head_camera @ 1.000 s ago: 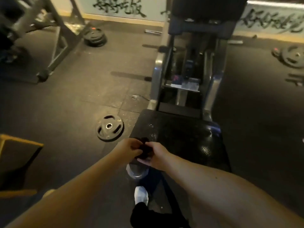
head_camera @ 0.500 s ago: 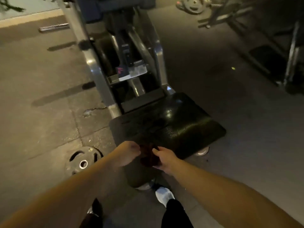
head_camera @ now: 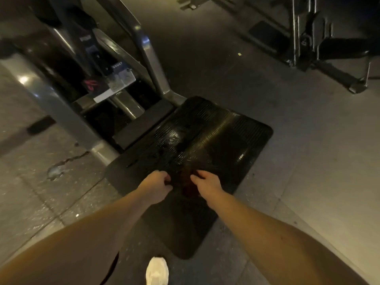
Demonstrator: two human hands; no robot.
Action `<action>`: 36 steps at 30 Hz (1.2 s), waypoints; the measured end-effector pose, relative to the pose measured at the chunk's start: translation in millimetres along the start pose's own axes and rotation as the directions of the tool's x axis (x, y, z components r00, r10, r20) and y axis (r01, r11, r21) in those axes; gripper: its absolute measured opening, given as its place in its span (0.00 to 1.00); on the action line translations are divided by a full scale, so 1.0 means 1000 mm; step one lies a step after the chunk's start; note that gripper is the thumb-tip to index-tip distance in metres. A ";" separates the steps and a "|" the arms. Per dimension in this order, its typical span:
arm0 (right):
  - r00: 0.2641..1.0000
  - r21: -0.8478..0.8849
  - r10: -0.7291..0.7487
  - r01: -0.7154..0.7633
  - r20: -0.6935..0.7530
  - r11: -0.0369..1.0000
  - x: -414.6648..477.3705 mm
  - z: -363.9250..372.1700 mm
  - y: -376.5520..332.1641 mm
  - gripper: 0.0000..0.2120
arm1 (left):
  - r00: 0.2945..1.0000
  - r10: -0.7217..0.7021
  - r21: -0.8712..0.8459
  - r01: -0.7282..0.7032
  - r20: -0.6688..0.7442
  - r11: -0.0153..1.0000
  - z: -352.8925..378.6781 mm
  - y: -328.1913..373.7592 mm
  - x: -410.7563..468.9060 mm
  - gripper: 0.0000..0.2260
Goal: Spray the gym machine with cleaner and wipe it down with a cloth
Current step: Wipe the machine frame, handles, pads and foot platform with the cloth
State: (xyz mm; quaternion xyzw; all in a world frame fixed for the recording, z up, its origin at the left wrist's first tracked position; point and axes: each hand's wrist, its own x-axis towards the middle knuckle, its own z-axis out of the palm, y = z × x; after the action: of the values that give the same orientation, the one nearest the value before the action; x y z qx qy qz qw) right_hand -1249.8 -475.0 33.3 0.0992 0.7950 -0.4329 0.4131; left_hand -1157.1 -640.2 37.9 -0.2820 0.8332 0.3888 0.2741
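A dark reddish cloth (head_camera: 186, 182) hangs between my two hands above the machine's black ribbed foot platform (head_camera: 216, 140). My left hand (head_camera: 157, 185) grips the cloth's left edge with curled fingers. My right hand (head_camera: 205, 185) pinches its right edge. The platform's surface glistens with wet spots. Behind it rises the gym machine's silver frame (head_camera: 148, 54) with a label plate (head_camera: 115, 79). No spray bottle is in view.
Grey rubber floor tiles surround the platform, with a crack (head_camera: 67, 161) at the left. Another dark machine (head_camera: 320, 48) stands at the upper right. My white shoe (head_camera: 157, 271) is at the bottom edge, beside the platform's near corner.
The view has swung right and closer to the platform; the weight plate on the floor has left the frame. My hands have moved slightly apart, spreading the cloth between them.
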 end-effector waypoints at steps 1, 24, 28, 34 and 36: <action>0.997 -0.081 -0.069 0.067 -0.021 0.994 0.026 0.003 0.005 0.16 | 1.000 0.017 0.015 -0.017 -0.010 1.000 0.008 -0.008 0.023 0.16; 0.728 -0.921 -0.673 0.161 -0.132 0.355 0.254 0.072 0.111 0.20 | 0.965 0.263 0.432 -0.237 0.000 0.870 0.108 -0.130 0.271 0.47; 0.731 -0.935 -0.682 0.221 -0.030 0.278 0.204 0.093 0.143 0.21 | 0.955 0.296 0.384 -0.274 0.002 0.882 0.133 -0.154 0.240 0.43; 0.767 -0.969 -0.639 0.109 -0.059 0.220 0.159 0.042 0.151 0.24 | 0.926 0.358 0.376 -0.378 0.124 0.846 0.147 -0.139 0.220 0.47; 0.750 -0.924 -0.605 -0.021 -0.267 0.382 0.154 0.022 0.148 0.23 | 0.927 0.341 0.377 -0.375 0.156 0.847 0.150 -0.137 0.220 0.49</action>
State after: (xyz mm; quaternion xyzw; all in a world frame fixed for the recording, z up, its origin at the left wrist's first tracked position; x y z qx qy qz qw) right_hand -1258.8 -433.3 -177.0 -0.1592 0.9853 0.0319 0.0530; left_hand -1179.9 -650.3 -260.8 -0.0429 0.9205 0.2658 0.2830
